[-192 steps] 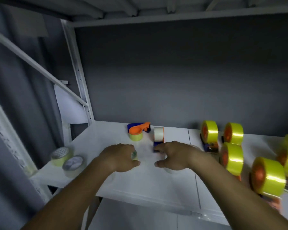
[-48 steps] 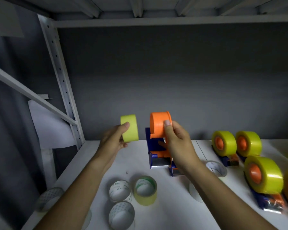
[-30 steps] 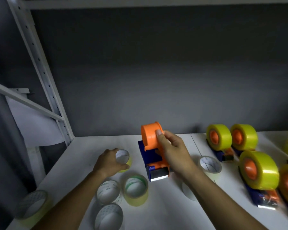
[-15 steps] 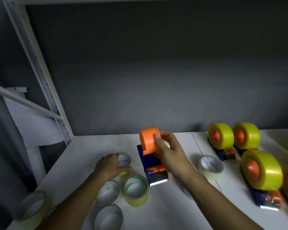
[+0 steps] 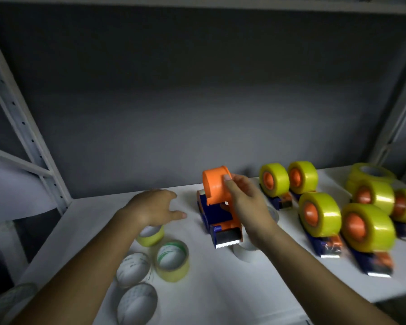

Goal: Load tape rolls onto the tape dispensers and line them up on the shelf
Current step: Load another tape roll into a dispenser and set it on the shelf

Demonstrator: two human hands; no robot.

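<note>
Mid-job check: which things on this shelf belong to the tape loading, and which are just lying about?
In the job:
- empty dispenser, gripped by right hand
- left hand, open above loose rolls
- loaded dispensers lined up on the right

Lying about:
- white sheet hanging left of the shelf

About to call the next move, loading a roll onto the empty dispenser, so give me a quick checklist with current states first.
1. Dispenser held steady: ok, the right hand grips its orange hub.
2. Hub bare and ready for a roll: ok, no tape on it.
3. Left hand free to pick: ok, fingers spread, holding nothing.
4. Loose roll within reach: ok, a yellow roll lies flat just below the left hand, with more rolls nearby.
5. Room on the shelf beside the loaded dispensers: cannot tell.
6. Cutter blade clear of fingers: ok.
</note>
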